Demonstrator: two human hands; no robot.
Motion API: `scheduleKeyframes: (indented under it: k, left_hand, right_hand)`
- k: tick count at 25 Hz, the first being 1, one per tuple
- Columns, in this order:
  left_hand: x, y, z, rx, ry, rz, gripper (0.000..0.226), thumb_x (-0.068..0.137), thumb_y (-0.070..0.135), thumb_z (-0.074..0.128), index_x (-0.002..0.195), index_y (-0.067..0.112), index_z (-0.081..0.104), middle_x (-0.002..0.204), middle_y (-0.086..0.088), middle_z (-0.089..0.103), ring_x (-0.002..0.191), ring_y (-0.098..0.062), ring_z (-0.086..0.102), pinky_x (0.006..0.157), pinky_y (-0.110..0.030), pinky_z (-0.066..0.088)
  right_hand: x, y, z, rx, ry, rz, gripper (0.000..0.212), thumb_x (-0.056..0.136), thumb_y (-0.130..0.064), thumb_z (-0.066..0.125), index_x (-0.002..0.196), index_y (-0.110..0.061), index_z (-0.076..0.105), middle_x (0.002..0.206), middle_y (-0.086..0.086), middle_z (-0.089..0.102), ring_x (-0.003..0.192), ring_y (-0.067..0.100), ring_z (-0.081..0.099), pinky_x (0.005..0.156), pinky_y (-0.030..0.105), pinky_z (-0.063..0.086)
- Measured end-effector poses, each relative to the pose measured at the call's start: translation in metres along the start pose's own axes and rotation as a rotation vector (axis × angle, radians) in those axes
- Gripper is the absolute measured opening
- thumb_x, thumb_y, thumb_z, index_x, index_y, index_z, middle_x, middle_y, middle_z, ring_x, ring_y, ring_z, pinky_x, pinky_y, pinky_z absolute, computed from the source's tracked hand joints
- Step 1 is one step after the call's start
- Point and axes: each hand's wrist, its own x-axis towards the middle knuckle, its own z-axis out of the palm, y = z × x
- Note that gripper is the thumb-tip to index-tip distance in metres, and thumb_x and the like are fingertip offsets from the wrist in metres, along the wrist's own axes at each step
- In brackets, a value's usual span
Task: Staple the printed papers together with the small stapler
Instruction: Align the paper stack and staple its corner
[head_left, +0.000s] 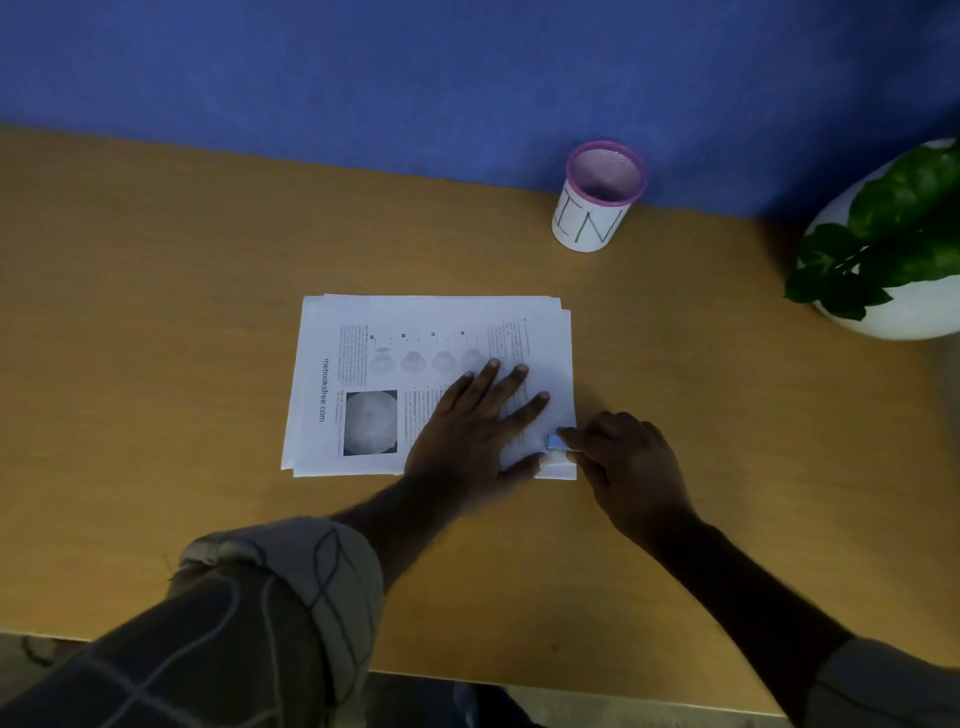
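The printed papers (363, 384) lay flat on the worktop (156, 312), a thin stack with its edges slightly fanned, directly under the left hand (472, 421) and reaching away from it toward the far side and to its left. That hand was spread open, palm and fingers pressing down on the end of the top sheet nearest the right hand, gripping nothing, only pinning. The right hand (623, 457) sat just beside it at the near corner of the stack, fingers curled around the small stapler (557, 441), of which only a bluish tip showed at the paper's edge; whether its jaws already straddled the corner could not be told. The stack looked light and limp, the sort that slides sheet over sheet on a smooth worktop, so the flat downward press seemed the right hold, kept close to the corner being fastened. The uneven edges suggested the sheets were not perfectly squared, and a staple driven there might miss a lower sheet. The stapler seemed small, rigid and light, best pinched top and bottom between thumb and fingers, with a short firm squeeze. A pen cup (597, 202) and a potted plant (893, 244) stood well beyond both hands, clear of the work.
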Motion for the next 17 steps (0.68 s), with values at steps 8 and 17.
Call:
scheduleKeyframes:
  k: [8, 17]
  left_hand:
    - [0.001, 0.003, 0.001, 0.002, 0.035, 0.002, 0.068, 0.094, 0.067, 0.036, 0.153, 0.034, 0.034, 0.166, -0.007, 0.028, 0.153, -0.036, 0.023, 0.122, -0.055, 0.023]
    - [0.001, 0.005, -0.002, 0.025, 0.027, 0.004, 0.065, 0.095, 0.068, 0.031, 0.152, 0.038, 0.034, 0.167, -0.007, 0.023, 0.154, -0.037, 0.019, 0.122, -0.054, 0.02]
  right_hand:
    - [0.001, 0.002, -0.001, -0.011, -0.018, -0.037, 0.034, 0.072, -0.006, 0.083, 0.104, -0.011, 0.075, 0.08, 0.007, 0.069, 0.071, 0.024, 0.066, 0.068, 0.027, 0.039]
    - [-0.001, 0.006, 0.006, -0.01, -0.003, -0.065, 0.033, 0.074, -0.009, 0.082, 0.107, -0.01, 0.073, 0.083, 0.009, 0.07, 0.069, 0.022, 0.064, 0.065, 0.027, 0.041]
